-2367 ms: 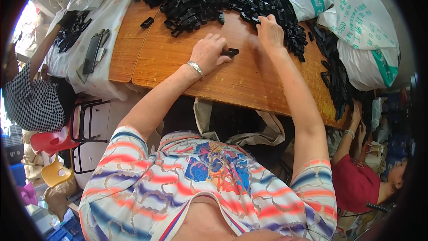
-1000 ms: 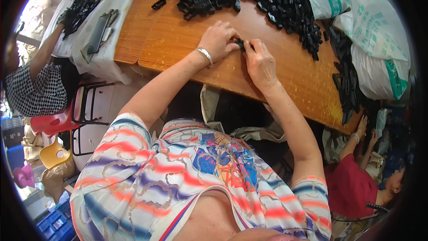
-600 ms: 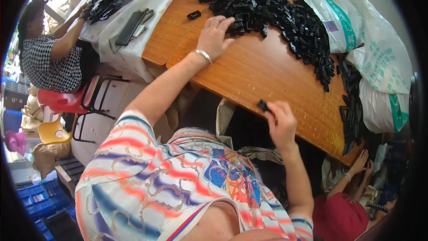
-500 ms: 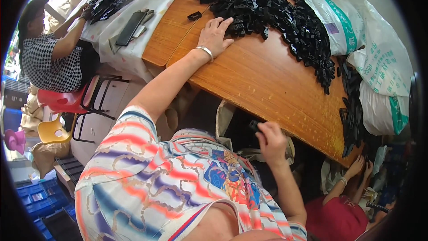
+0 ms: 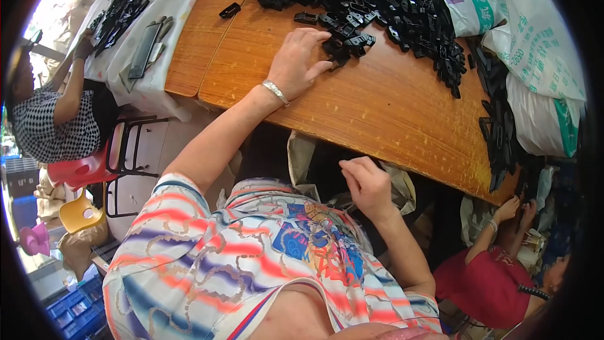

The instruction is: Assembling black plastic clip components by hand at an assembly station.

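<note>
My left hand [image 5: 297, 66], with a silver bangle at its wrist, lies on the wooden table [image 5: 264, 44]. Its thumb and fingers are spread, and their tips touch a small cluster of black plastic pieces [image 5: 353, 43] at the near edge of a large pile [image 5: 402, 16]. My right hand [image 5: 370, 189] is over the dark opening of a beige bag [image 5: 301, 158] below the table edge. Its fingers are loosely bent, with a gap to the thumb, and no piece shows in them.
One black piece [image 5: 230, 11] lies apart at the left. White sacks [image 5: 544, 63] stand at the right beside long black parts [image 5: 494, 119]. A person in a checked top [image 5: 56, 126] works at the left table; another in red [image 5: 484, 283] sits at the lower right.
The black piece at my right fingertips is gone from view. My left fingers have bent around pieces at the pile's edge, which now lie closer to the thumb. The whole view has shifted.
</note>
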A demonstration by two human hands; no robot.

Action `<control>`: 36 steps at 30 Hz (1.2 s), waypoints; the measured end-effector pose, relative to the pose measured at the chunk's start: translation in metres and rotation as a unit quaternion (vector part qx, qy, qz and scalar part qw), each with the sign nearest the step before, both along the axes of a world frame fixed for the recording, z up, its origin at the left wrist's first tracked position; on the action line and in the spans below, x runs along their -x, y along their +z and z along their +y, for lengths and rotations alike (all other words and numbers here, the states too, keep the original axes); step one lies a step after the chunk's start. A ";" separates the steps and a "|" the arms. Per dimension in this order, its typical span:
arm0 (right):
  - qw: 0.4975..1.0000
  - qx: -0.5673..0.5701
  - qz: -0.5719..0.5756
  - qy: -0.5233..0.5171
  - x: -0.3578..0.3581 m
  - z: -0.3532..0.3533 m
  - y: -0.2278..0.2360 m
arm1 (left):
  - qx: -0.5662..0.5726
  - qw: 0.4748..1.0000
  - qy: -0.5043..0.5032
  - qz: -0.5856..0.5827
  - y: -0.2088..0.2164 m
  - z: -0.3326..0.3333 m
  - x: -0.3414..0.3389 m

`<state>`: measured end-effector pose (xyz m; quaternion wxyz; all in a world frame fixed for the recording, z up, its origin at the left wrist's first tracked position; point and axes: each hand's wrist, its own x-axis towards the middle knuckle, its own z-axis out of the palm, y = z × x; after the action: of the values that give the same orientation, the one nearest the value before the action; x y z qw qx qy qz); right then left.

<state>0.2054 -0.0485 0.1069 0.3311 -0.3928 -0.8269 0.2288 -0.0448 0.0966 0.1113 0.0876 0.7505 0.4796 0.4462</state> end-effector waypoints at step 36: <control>0.974 0.056 -0.102 -0.194 -0.036 0.120 0.026 | -0.024 0.977 -0.113 0.182 0.005 -0.014 -0.044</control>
<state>0.2415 0.0715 0.1326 0.2608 -0.5845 -0.7504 0.1652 -0.0008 0.0829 0.1164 0.0310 0.8702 0.3890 0.3007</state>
